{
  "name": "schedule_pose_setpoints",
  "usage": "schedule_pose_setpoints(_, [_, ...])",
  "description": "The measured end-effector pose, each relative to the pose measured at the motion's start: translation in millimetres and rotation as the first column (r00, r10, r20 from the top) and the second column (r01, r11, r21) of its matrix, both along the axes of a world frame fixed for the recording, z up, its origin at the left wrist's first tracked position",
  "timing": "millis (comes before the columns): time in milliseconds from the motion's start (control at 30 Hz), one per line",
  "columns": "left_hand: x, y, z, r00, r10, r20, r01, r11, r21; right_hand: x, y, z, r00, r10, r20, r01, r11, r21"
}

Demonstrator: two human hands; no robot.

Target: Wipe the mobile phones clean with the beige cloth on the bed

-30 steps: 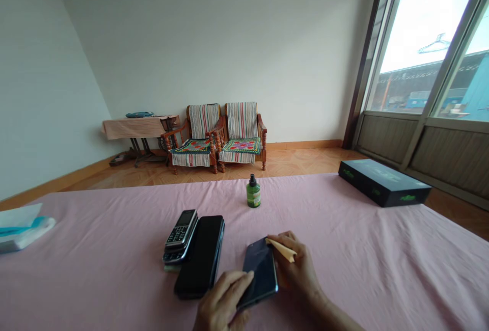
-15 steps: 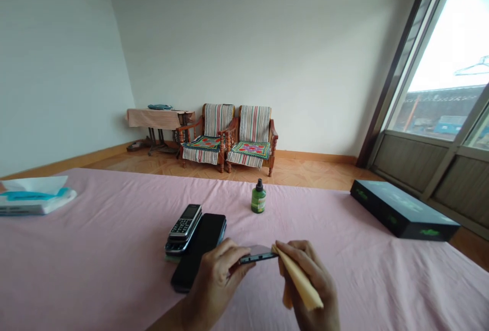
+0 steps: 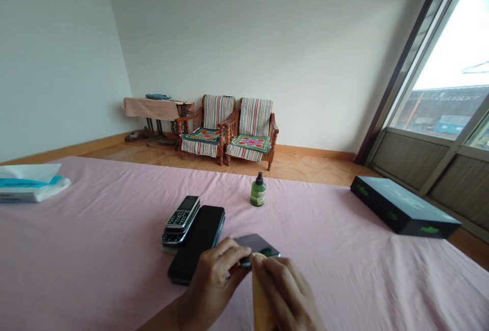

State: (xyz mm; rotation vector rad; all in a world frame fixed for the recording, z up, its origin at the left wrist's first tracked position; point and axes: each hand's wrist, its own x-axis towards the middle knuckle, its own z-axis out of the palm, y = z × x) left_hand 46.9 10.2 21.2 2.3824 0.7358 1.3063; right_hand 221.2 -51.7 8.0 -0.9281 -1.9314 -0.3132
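Between the fingers and thumb of my left hand (image 3: 214,280) is a dark, glossy smartphone (image 3: 260,243), gripped by its left end and tilted above the bed-like pink surface. My right hand (image 3: 286,290) pinches a folded yellow cloth (image 3: 260,295) and presses it against the phone's near edge. Part of the phone is covered by my fingers. Just left of my left hand lies a large black smartphone (image 3: 198,244) on top of another device. Beside it, a silver keypad phone (image 3: 184,214) rests on a stack of other phones.
A green spray bottle (image 3: 258,191) stands beyond my hands. At the right lies a flat black box (image 3: 401,206), and a tissue pack (image 3: 34,188) is at the far left. Two wooden armchairs (image 3: 250,125) stand on the floor past the pink cloth (image 3: 324,219).
My right hand has moved left with the cloth, from the phone's right end to its near edge. The phone has tipped so that its glossy face shows more.
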Motion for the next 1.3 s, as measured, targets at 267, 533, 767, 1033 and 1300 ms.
schedule_pose_setpoints(267, [0.2,-0.2,-4.1,1.0,-0.003,0.021,0.003,1.0,0.003,5.9,0.7,11.0,0.994,-0.029,0.101,0.019,0.995,0.102])
schedule_pose_setpoints(533, [-1.1,0.2,-5.2,1.0,-0.003,0.009,0.003,1.0,0.019,8.1,4.0,18.6,0.992,-0.049,0.117,0.02,0.971,0.239])
schedule_pose_setpoints(767, [-0.4,-0.9,-2.3,1.0,0.004,0.028,-0.005,0.999,0.05,5.9,3.0,21.8,0.983,-0.066,0.172,0.02,0.966,0.258])
schedule_pose_setpoints(1033, [-1.7,2.0,-5.2,1.0,0.005,0.029,-0.007,0.998,0.062,3.4,3.2,29.9,0.972,-0.112,0.208,0.038,0.943,0.331])
schedule_pose_setpoints(1300, [-2.0,1.2,-6.3,1.0,0.008,0.018,-0.009,0.998,0.065,2.9,0.6,29.2,0.974,-0.117,0.194,0.055,0.952,0.302])
